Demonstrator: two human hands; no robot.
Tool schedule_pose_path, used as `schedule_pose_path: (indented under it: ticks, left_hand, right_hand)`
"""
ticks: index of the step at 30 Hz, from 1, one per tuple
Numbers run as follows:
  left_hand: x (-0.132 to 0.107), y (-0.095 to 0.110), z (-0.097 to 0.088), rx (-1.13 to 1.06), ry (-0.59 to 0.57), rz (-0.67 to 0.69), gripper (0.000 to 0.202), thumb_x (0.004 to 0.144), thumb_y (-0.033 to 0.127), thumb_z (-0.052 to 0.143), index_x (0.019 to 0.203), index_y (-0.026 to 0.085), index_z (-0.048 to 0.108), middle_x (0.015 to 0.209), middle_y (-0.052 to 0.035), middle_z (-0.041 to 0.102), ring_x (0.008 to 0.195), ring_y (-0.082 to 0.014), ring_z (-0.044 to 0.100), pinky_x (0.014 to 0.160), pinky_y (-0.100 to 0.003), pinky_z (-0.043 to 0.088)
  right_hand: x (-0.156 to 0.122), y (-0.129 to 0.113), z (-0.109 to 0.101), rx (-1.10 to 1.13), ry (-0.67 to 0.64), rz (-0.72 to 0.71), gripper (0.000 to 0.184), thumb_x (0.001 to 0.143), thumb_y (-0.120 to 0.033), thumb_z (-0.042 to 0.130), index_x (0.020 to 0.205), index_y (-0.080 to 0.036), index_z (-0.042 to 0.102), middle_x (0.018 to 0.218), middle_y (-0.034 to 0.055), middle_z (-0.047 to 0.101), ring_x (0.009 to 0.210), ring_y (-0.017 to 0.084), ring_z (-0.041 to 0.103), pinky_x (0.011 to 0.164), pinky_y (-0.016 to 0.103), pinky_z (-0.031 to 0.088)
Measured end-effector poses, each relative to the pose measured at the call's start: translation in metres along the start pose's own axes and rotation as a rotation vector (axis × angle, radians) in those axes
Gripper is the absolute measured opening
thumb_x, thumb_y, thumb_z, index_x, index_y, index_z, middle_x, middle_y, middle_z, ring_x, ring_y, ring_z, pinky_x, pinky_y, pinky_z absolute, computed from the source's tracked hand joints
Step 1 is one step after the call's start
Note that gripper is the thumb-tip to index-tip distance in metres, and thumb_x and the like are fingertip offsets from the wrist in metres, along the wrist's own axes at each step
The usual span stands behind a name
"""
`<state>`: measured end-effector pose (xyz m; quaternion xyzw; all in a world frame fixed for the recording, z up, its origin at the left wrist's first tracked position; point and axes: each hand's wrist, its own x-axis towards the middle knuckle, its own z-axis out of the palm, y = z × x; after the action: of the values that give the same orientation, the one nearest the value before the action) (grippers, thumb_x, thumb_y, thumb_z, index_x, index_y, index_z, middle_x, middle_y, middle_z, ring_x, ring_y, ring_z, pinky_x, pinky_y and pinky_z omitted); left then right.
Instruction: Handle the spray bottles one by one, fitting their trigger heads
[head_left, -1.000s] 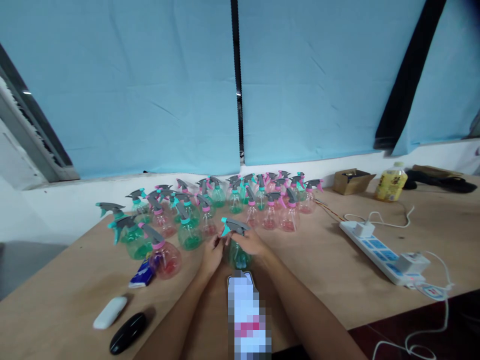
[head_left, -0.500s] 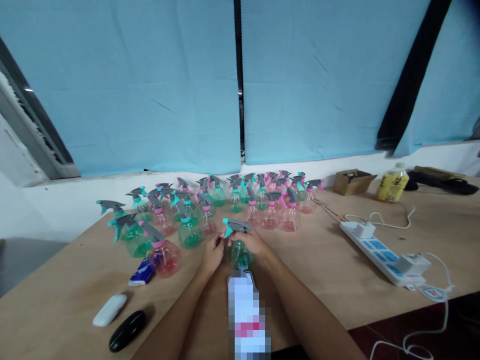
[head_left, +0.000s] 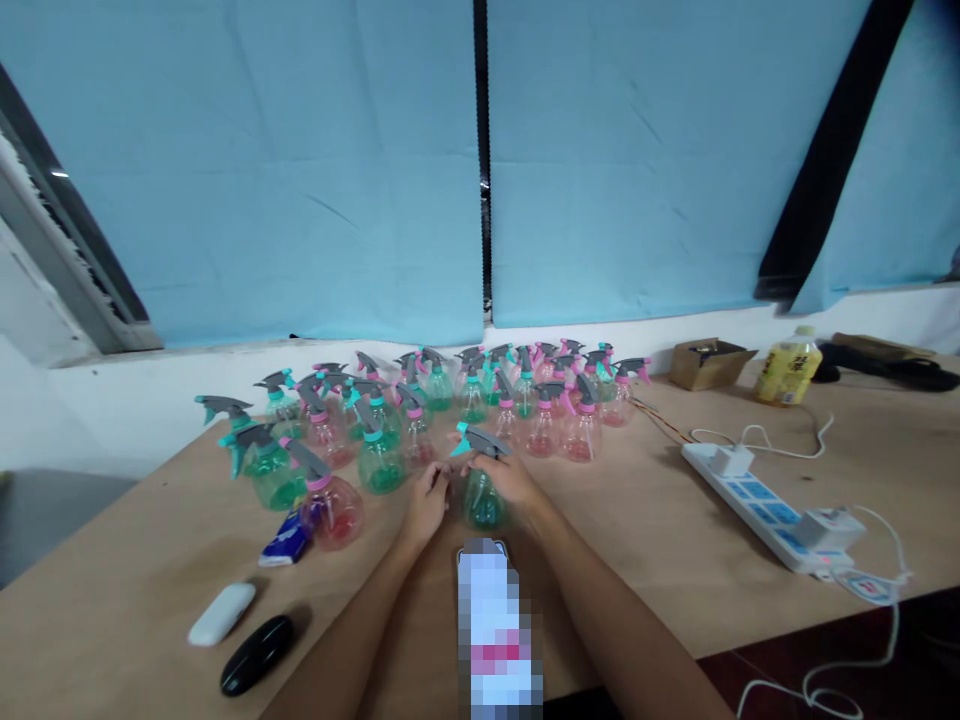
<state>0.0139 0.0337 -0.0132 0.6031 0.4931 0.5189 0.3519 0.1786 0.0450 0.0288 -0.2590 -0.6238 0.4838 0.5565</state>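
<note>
A small green spray bottle (head_left: 481,505) with a grey and teal trigger head stands on the wooden table (head_left: 660,540) in front of me. My right hand (head_left: 510,478) is wrapped round its neck and trigger head. My left hand (head_left: 426,503) holds the bottle's left side with curled fingers. Behind it stands a crowd of several green and pink spray bottles (head_left: 420,410), and a pink one (head_left: 332,508) stands nearer on the left.
A white power strip (head_left: 765,505) with plugs and cables lies at the right. A cardboard box (head_left: 709,363) and a yellow drink bottle (head_left: 787,368) stand at the back right. A white oblong object (head_left: 222,612), a black one (head_left: 257,655) and a blue packet (head_left: 285,537) lie at the front left.
Both hands stay on the green spray bottle, which has shifted slightly away from me; its trigger head has turned a little.
</note>
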Motion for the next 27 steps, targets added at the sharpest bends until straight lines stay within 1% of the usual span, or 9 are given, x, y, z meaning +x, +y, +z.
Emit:
schedule_pose_path:
  ticks: [3,5,7,9,13,17,19,23,27]
  left_hand:
    - [-0.0001,-0.0002,0.0002,-0.012,0.005,-0.003,0.039,0.086,0.058,0.05,0.082,0.02,0.055,0.054,0.0066,0.05,0.042,-0.0097,0.044,0.043,-0.021,0.033]
    - [-0.0002,-0.0008,0.0002,-0.012,-0.001,0.001,0.039,0.086,0.057,0.05,0.083,0.019,0.055,0.055,0.0067,0.05,0.043,-0.0096,0.043,0.043,-0.021,0.034]
    - [-0.0003,-0.0013,0.0001,-0.005,-0.007,0.006,0.038,0.088,0.056,0.049,0.082,0.019,0.055,0.056,0.0063,0.05,0.044,-0.0096,0.044,0.044,-0.021,0.035]
    - [-0.0002,-0.002,-0.0001,0.007,-0.007,0.008,0.038,0.088,0.056,0.048,0.083,0.019,0.056,0.056,0.0061,0.05,0.044,-0.0097,0.044,0.044,-0.021,0.035]
    - [0.0006,-0.0041,-0.0003,0.016,-0.009,0.004,0.032,0.086,0.05,0.052,0.087,0.019,0.058,0.059,0.0059,0.051,0.047,-0.0101,0.044,0.043,-0.02,0.035]
    - [0.0014,-0.0055,-0.0005,0.019,-0.008,0.048,0.024,0.082,0.042,0.059,0.087,0.018,0.06,0.07,0.0018,0.06,0.053,-0.0108,0.049,0.047,-0.02,0.037]
    - [0.0015,-0.005,-0.0005,0.024,-0.005,0.057,0.023,0.081,0.04,0.06,0.086,0.018,0.061,0.071,0.0008,0.062,0.055,-0.0109,0.049,0.049,-0.021,0.038]
    - [0.0012,-0.003,-0.0007,0.024,0.006,0.054,0.025,0.082,0.042,0.06,0.087,0.018,0.061,0.065,0.0026,0.059,0.051,-0.0103,0.046,0.049,-0.021,0.037]
    - [0.0009,-0.0036,-0.001,0.031,0.01,0.053,0.029,0.084,0.046,0.059,0.089,0.017,0.061,0.06,0.0048,0.053,0.049,-0.0098,0.044,0.047,-0.02,0.034]
  right_hand:
    - [0.0016,-0.0022,0.0021,0.069,-0.065,-0.007,0.026,0.072,-0.024,0.058,0.094,-0.022,0.072,0.065,-0.0024,0.065,0.065,0.016,0.06,0.079,0.033,0.049]
    - [0.0024,-0.0031,0.0041,0.107,-0.068,-0.008,0.029,0.072,-0.023,0.058,0.097,-0.023,0.072,0.07,-0.002,0.067,0.061,0.014,0.059,0.074,0.032,0.049]
    - [0.0027,-0.0038,0.0059,0.121,-0.044,0.007,0.029,0.071,-0.024,0.059,0.097,-0.023,0.072,0.074,-0.0015,0.068,0.058,0.014,0.058,0.069,0.03,0.049]
    - [0.0027,-0.0045,0.007,0.124,-0.023,0.023,0.029,0.07,-0.025,0.06,0.096,-0.023,0.072,0.074,-0.0012,0.068,0.058,0.014,0.058,0.067,0.03,0.049]
    - [0.0021,-0.0039,0.0057,0.125,-0.015,0.012,0.028,0.07,-0.026,0.059,0.094,-0.023,0.072,0.072,-0.0016,0.067,0.06,0.015,0.06,0.07,0.03,0.049]
    - [0.0019,0.0014,0.0026,0.108,-0.041,0.014,0.026,0.072,-0.024,0.057,0.094,-0.024,0.072,0.062,-0.0031,0.063,0.062,0.017,0.061,0.073,0.032,0.049]
    - [0.0023,0.0035,0.0022,0.092,-0.033,0.028,0.024,0.072,-0.023,0.058,0.092,-0.024,0.072,0.058,-0.0037,0.06,0.062,0.017,0.061,0.073,0.032,0.049]
    - [0.0037,0.002,0.005,0.114,-0.019,0.004,0.02,0.07,-0.023,0.058,0.085,-0.023,0.071,0.063,-0.0023,0.064,0.059,0.015,0.059,0.069,0.03,0.049]
    - [0.0037,-0.0018,0.0079,0.139,-0.017,-0.001,0.026,0.069,-0.024,0.059,0.092,-0.022,0.071,0.069,-0.0015,0.066,0.057,0.014,0.057,0.065,0.03,0.048]
